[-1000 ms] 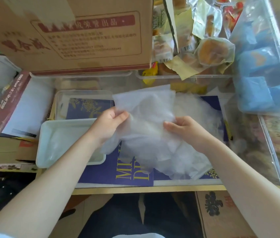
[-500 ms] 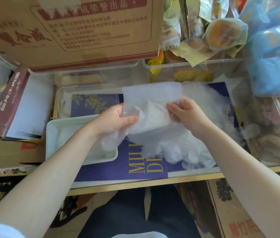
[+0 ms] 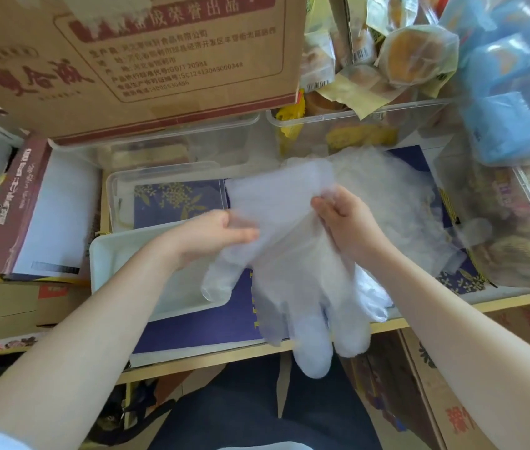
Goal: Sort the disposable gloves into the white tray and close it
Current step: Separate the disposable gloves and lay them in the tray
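Disposable gloves held up by both hands, with the white tray waiting at left of centre.

At left of centre the white tray (image 3: 120,254) was seen lying open, its clear lid (image 3: 166,177) set just behind it. The left hand (image 3: 211,235) was pinched shut on the cuff of the disposable gloves (image 3: 289,271) — the right hand (image 3: 344,219) gripped the opposite edge, fingers dangling past the table edge. A loose heap of gloves (image 3: 387,196) lay behind. Slippery film could be dropped — or several sheets dragged together — judged from the thin pinch.
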